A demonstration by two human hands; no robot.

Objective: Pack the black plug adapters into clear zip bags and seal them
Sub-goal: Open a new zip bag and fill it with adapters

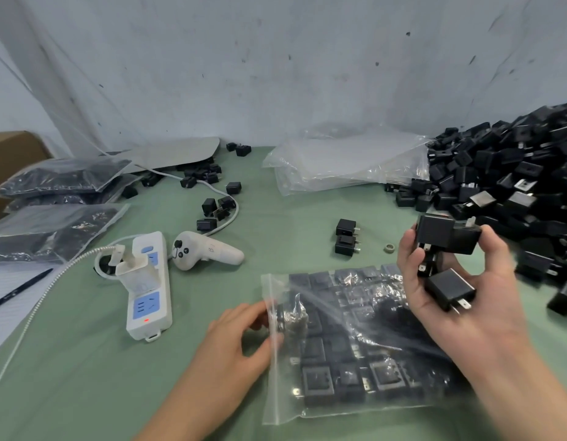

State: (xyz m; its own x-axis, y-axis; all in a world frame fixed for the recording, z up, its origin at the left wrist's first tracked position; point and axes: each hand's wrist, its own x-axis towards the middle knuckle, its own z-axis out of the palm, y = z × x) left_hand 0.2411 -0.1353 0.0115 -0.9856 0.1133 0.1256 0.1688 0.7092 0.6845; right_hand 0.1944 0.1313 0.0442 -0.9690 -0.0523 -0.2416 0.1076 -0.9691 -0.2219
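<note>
The green desk (276, 211) fills most of my view. Along its right side rises the heap of black plug adapters (505, 173), spilling toward the near edge. Behind the work spot lies a stack of empty zip bags (346, 163), and at far left several filled bags (62, 176) overlap one another.

Right below me the open zip bag (355, 345) lies flat on the desk with its mouth to the left, rows of adapters already covering most of its inside. A white power strip (148, 281) and a white handheld controller (206, 253) sit to its left, apart from it.

My right hand (450, 281) hovers over the bag's far right corner, its grip curled round a clutch of adapters (447, 237); I count three, and the palm may hide more. My left hand (241, 335) is at the bag's zip edge, thumb and fingertips pinching the plastic there.

Beyond the bag lie two loose adapters (346, 240), with a small ring (389, 248) near them.

I judge this as the filling step, close to its end. Next I'd need the left grip to lift the mouth open, the right hand to cross over to that side and slide its load in flat, then a press along the zip
</note>
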